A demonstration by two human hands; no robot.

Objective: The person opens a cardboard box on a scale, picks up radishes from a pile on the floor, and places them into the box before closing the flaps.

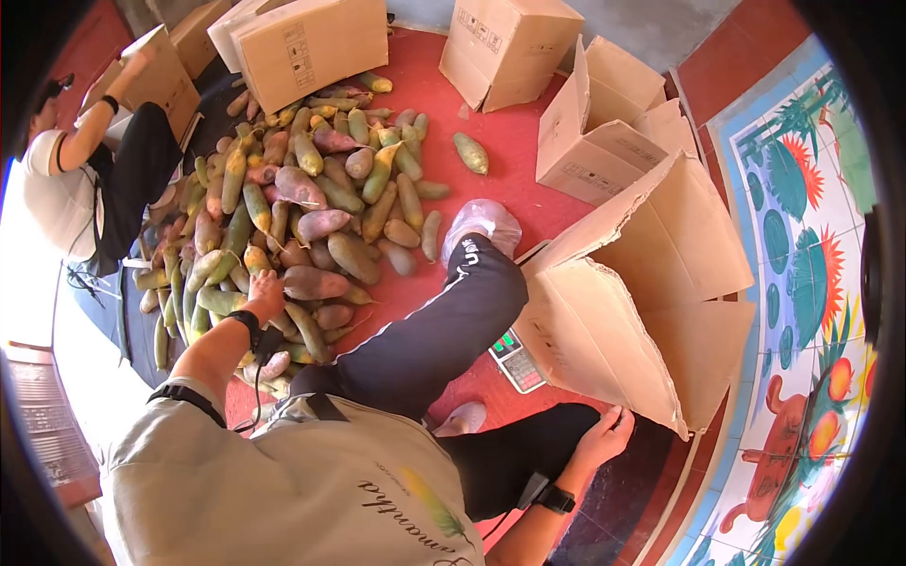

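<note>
My left hand [265,295] reaches down onto a pile of long green, yellow and reddish-brown vegetables [354,259]. Its fingers are apart and rest among them, right beside a plump reddish one [315,283]. On the other side my right hand [606,439] is closed, thumb and fingers pinched at the lower edge of an open cardboard box [604,330]. That box stands tilted with its flaps spread. Partly under it is a weighing scale [516,362] with a lit green display and a keypad.
Another open box [604,141] and closed cartons [311,52] stand behind the pile. One green vegetable [470,153] lies apart on the red floor [510,193]. My covered foot [483,226] borders the pile. A person [90,179] sits at the far left. A painted tile wall [793,283] rises at right.
</note>
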